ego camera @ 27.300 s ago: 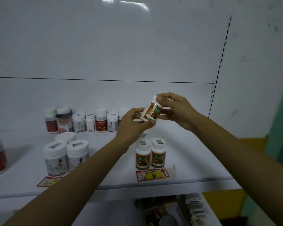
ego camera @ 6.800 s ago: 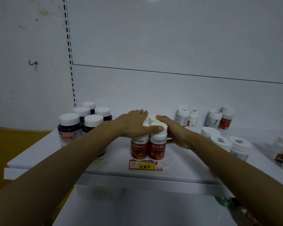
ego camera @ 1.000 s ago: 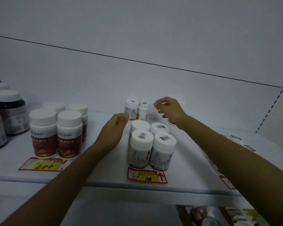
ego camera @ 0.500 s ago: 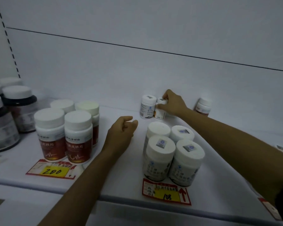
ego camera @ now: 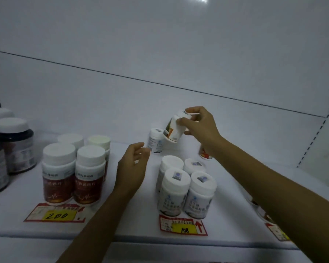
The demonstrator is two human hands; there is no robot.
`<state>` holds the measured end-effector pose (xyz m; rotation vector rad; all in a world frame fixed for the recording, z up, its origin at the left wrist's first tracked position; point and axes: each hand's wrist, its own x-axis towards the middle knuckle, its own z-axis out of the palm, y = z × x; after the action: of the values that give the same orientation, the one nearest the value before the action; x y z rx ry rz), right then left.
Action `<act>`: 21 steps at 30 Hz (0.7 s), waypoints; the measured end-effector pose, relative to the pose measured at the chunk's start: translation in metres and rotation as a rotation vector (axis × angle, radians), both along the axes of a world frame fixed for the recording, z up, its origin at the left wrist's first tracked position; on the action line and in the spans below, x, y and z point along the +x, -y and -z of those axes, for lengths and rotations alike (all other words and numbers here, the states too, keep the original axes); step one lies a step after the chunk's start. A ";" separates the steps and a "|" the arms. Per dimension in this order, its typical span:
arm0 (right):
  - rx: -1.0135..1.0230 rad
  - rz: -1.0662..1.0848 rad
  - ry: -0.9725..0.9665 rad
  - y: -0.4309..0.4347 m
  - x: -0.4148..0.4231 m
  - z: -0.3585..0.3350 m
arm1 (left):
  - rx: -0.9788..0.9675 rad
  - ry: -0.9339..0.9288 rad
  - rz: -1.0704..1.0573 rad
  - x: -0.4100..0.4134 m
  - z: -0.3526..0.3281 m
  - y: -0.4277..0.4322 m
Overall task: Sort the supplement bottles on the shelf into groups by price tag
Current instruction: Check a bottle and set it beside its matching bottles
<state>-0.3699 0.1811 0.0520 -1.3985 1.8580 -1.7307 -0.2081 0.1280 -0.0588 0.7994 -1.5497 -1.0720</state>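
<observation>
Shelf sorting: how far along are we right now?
Done: four red-label bottles grouped behind the 200 tag, four white bottles behind the 108 tag. In hand: the right hand holds a small bottle, tilted. Left: the loose bottle at the back and a red-and-white one.

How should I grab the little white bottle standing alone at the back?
Pinch the small white bottle with the pale label around its white cap from above. It stands upright, and the empty left hand is nearest; the lifted bottle crowds its right side.
</observation>
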 end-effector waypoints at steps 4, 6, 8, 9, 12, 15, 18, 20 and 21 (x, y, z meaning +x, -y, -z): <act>-0.081 -0.115 0.109 -0.058 0.026 -0.012 | -0.032 -0.192 0.033 0.006 -0.020 -0.014; -0.102 -0.177 0.159 -0.079 0.032 -0.013 | -0.057 -0.261 0.059 0.009 -0.038 -0.028; -0.106 -0.247 0.198 -0.094 0.032 -0.014 | -0.103 -0.303 0.128 0.011 -0.060 -0.045; -0.109 -0.274 0.213 -0.100 0.031 -0.015 | -0.124 -0.288 0.187 0.012 -0.070 -0.054; -0.139 -0.324 0.237 -0.111 0.021 -0.022 | -0.081 -0.178 0.483 0.009 -0.091 -0.082; -0.190 -0.357 0.229 -0.121 0.004 -0.029 | -0.070 -0.109 0.614 -0.008 -0.099 -0.105; -0.212 -0.364 0.219 -0.135 -0.024 -0.033 | -0.194 -0.099 0.432 -0.039 -0.102 -0.123; -0.202 -0.363 0.210 -0.146 -0.046 -0.036 | -0.293 -0.079 0.323 -0.063 -0.103 -0.134; -0.193 -0.368 0.206 -0.152 -0.057 -0.037 | -0.350 -0.066 0.283 -0.076 -0.104 -0.140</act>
<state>-0.4266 0.3331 0.0885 -1.4553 1.2636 -1.8135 -0.2838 0.2679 0.0447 0.3090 -1.7655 -0.9755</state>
